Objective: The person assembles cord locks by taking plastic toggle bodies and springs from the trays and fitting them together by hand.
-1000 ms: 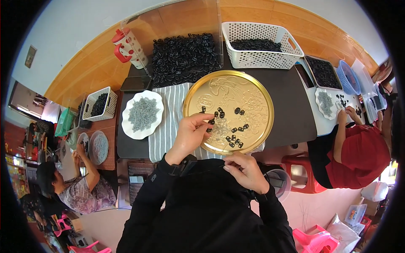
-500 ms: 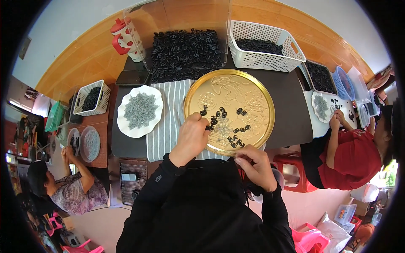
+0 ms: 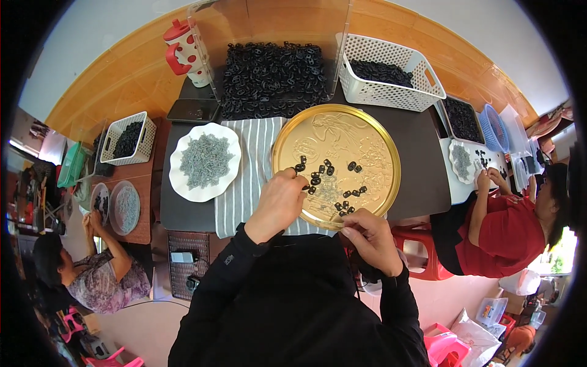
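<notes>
1. The left hand (image 3: 279,205) is curled at the near-left rim of the gold tray (image 3: 373,144), its fingertips pinched on a small black piece at the left end of the scatter of black pieces (image 3: 327,183).
2. The right hand (image 3: 370,235) sits at the tray's near edge, lower centre of the frame, thumb and forefinger drawn together; whether anything is between them cannot be told.
3. The black pieces lie loose in the lower left part of the tray, just beyond both hands, between them and the tray's middle.
4. The tray rests on a dark table (image 3: 422,177), partly over a striped cloth (image 3: 247,183).
5. Left of the cloth stands a white plate of grey pieces (image 3: 205,162).
6. At the top of the frame is a heap of black parts (image 3: 272,76), with a white basket (image 3: 388,85) to its right and a red-and-white jug (image 3: 186,52) to its left.
7. Another person in red (image 3: 504,229) sits at the right edge, and a third person (image 3: 92,275) at the lower left, each at their own plates.
8. The floor behind is wooden.
</notes>
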The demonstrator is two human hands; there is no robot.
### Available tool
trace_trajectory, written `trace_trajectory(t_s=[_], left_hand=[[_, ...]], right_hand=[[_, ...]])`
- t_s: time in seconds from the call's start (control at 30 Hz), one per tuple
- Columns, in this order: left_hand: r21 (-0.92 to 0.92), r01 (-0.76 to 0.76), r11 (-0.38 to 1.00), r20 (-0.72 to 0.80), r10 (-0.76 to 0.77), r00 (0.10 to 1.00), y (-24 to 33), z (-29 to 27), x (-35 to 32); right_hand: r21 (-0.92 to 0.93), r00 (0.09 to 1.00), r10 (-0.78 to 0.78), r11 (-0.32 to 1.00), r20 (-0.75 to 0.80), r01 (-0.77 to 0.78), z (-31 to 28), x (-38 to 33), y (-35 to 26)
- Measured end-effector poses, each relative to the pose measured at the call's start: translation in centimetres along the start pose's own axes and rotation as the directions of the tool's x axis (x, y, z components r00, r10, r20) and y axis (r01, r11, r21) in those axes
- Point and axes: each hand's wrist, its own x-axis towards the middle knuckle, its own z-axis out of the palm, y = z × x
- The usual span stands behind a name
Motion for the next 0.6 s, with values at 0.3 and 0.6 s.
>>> trace_trajectory(t_s=[0.3, 0.6], left_hand=[[0.14, -0.112, 0.984, -0.01, 0.115, 0.993, 0.0, 0.4, -0.3], [0.351, -0.304, 0.885, 0.09, 0.292, 0.952, 1.5, -0.3, -0.3]], right_hand=[[-0.211, 0.996, -0.078, 0.975, -0.036, 0.069, 0.7, 0.8, -0.7], [-0.758, 0.946, -0.323, 0.623, -0.022, 0.195, 4.6, 3.5, 0.6]])
